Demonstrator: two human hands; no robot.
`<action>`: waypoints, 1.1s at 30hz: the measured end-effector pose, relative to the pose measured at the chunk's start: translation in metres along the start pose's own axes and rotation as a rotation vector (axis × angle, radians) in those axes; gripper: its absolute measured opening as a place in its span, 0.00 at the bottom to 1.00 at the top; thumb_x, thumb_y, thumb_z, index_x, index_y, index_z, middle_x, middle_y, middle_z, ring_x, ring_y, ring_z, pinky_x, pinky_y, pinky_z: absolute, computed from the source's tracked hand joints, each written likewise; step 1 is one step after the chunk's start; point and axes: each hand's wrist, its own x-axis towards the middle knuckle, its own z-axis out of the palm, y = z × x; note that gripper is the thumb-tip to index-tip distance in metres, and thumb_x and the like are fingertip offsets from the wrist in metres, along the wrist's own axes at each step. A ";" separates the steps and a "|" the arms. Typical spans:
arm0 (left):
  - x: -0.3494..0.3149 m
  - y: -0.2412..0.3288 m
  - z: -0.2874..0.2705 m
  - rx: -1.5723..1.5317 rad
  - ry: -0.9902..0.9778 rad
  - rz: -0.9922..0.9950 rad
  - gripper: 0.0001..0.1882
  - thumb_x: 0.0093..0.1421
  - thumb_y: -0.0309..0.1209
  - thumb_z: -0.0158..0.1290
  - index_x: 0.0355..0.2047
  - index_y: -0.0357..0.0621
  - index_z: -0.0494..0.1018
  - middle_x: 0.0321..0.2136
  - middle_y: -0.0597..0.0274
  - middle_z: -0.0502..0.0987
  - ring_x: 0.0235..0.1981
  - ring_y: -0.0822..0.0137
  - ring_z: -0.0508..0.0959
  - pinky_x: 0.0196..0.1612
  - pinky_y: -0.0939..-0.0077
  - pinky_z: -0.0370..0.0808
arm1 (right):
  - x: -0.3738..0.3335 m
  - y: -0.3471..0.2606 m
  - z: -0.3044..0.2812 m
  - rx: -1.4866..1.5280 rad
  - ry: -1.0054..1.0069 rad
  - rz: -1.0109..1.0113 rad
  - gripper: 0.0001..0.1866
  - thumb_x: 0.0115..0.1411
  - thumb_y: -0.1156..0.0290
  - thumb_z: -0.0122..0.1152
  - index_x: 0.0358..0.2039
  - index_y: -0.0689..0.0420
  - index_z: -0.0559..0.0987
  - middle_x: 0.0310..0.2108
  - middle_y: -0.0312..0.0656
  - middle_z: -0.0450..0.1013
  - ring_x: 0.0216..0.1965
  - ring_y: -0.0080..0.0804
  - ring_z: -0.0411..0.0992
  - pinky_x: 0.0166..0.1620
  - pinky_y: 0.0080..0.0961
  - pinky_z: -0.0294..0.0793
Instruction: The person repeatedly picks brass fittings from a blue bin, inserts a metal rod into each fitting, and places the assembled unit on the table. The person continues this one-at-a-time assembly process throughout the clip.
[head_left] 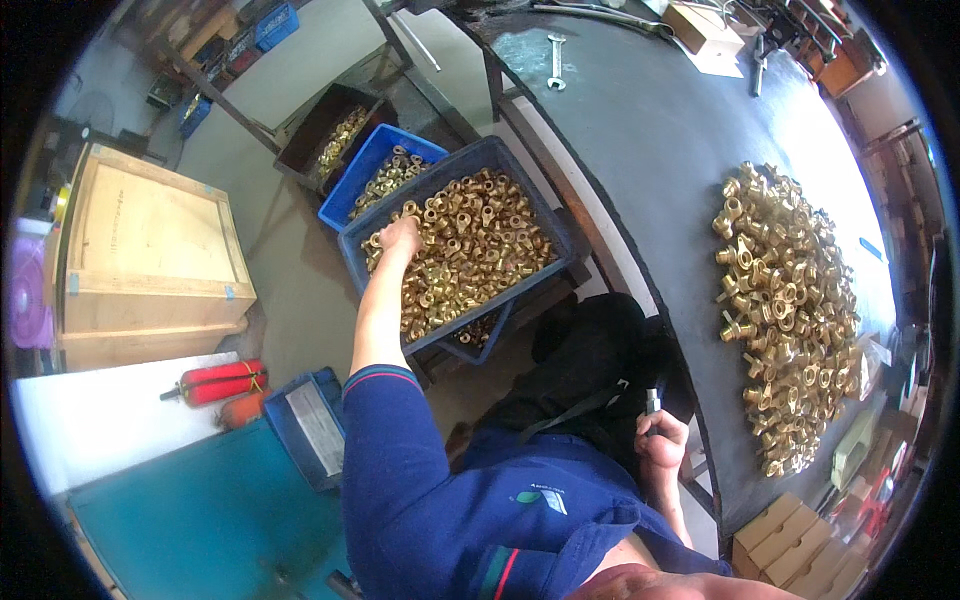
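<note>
- Crate, pale wood, far left on the floor; red extinguisher lies near it.
- Dark box, fittings inside; blue bin just beside, also part-filled with them.
- Left hand down at the left side of the big bin, touching brass fittings. Fingers partly hidden; cannot tell if they grip one.
- Big bin tilted in view, fittings heaped across it.
- Wrench flat on the far end of the dark worktop.
- Right hand near worktop edge, fingers clamped round a tool, its silvery end pointing up and away.
- Brass pile, loose on the worktop, right side; cartons nearer the body.
</note>
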 end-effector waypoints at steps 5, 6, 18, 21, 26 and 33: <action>0.008 -0.027 0.015 0.060 0.159 0.001 0.10 0.48 0.31 0.51 0.32 0.50 0.77 0.34 0.55 0.78 0.38 0.57 0.77 0.40 0.62 0.73 | -0.003 0.003 -0.001 0.084 -0.042 0.052 0.08 0.32 0.85 0.45 0.16 0.64 0.72 0.18 0.38 0.67 0.16 0.21 0.60 0.19 0.13 0.55; 0.002 -0.023 0.009 0.026 0.177 0.040 0.10 0.49 0.31 0.50 0.32 0.51 0.78 0.33 0.55 0.78 0.37 0.57 0.78 0.39 0.62 0.73 | -0.003 0.005 -0.002 0.072 -0.031 0.042 0.08 0.32 0.84 0.44 0.16 0.64 0.72 0.18 0.39 0.67 0.16 0.21 0.60 0.19 0.13 0.55; -0.174 0.075 -0.072 -0.775 0.285 0.715 0.11 0.50 0.24 0.57 0.35 0.46 0.78 0.24 0.61 0.73 0.30 0.69 0.76 0.32 0.79 0.71 | 0.003 -0.015 0.009 -0.441 -0.258 -0.277 0.07 0.33 0.77 0.51 0.18 0.59 0.74 0.19 0.38 0.66 0.24 0.28 0.65 0.27 0.23 0.60; -0.217 0.123 -0.083 -1.154 -0.137 0.881 0.09 0.54 0.22 0.53 0.36 0.38 0.76 0.29 0.63 0.76 0.31 0.70 0.75 0.38 0.80 0.72 | 0.002 -0.027 0.011 -0.484 -0.326 -0.358 0.07 0.35 0.76 0.53 0.19 0.58 0.74 0.19 0.39 0.65 0.22 0.30 0.64 0.25 0.25 0.60; -0.286 0.176 -0.089 -1.421 -0.856 0.808 0.08 0.56 0.22 0.51 0.35 0.33 0.74 0.30 0.57 0.77 0.29 0.68 0.78 0.37 0.75 0.74 | -0.007 -0.025 0.006 -0.548 -0.257 -0.437 0.06 0.35 0.73 0.55 0.19 0.56 0.74 0.19 0.41 0.64 0.22 0.36 0.65 0.24 0.28 0.62; -0.310 0.200 -0.089 -1.221 -0.828 0.880 0.07 0.55 0.21 0.51 0.35 0.34 0.73 0.28 0.62 0.76 0.27 0.76 0.75 0.33 0.83 0.73 | -0.023 -0.027 -0.008 -0.703 -0.194 -0.445 0.06 0.36 0.69 0.56 0.19 0.55 0.74 0.20 0.45 0.63 0.21 0.40 0.64 0.23 0.32 0.62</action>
